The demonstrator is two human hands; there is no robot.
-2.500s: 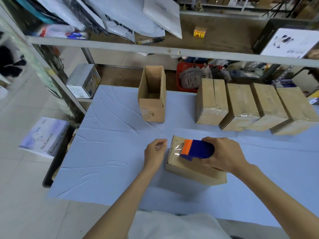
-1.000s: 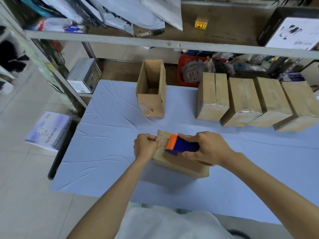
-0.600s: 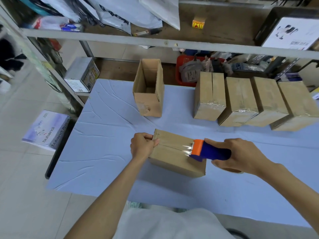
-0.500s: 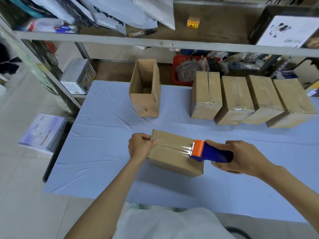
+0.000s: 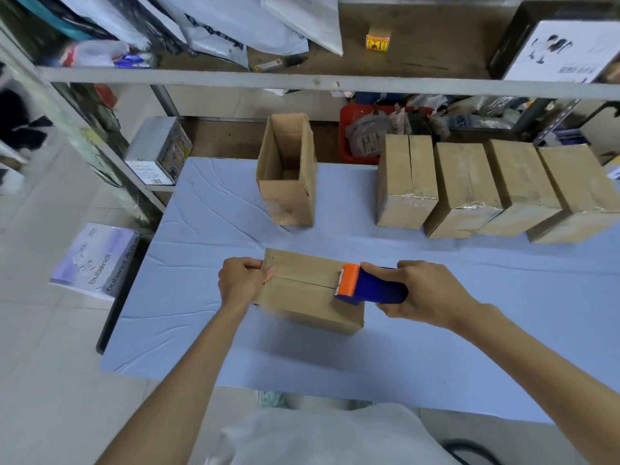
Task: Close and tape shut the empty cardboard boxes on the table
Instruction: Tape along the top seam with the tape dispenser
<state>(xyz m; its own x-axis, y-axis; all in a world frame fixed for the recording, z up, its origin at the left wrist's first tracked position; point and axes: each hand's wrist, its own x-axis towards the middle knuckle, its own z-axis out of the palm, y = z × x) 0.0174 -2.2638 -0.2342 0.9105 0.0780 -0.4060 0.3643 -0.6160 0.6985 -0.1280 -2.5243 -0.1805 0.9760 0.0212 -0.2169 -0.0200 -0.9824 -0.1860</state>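
Note:
A closed cardboard box (image 5: 303, 290) lies on the blue-covered table (image 5: 436, 357) in front of me, its two top flaps meeting in a seam. My left hand (image 5: 241, 280) grips the box's left end, thumb on top. My right hand (image 5: 426, 290) holds a blue tape dispenser (image 5: 372, 289) with an orange head, whose toothed edge sits on the seam near the box's right end. An open, upright cardboard box (image 5: 288, 176) stands at the back middle of the table. Several closed boxes (image 5: 469, 189) stand in a row at the back right.
A metal shelf (image 5: 302, 82) with white mailer bags and a small yellow box runs above the table's far edge. A red basket (image 5: 355, 142) of items sits behind the boxes. A white carton (image 5: 157, 152) sits on a lower shelf at left, a printed package (image 5: 97, 260) on the floor.
The dispenser went from the box's left end across the top to its right end, laying tape along the seam. My left hand moved from resting beside the box to gripping its left end.

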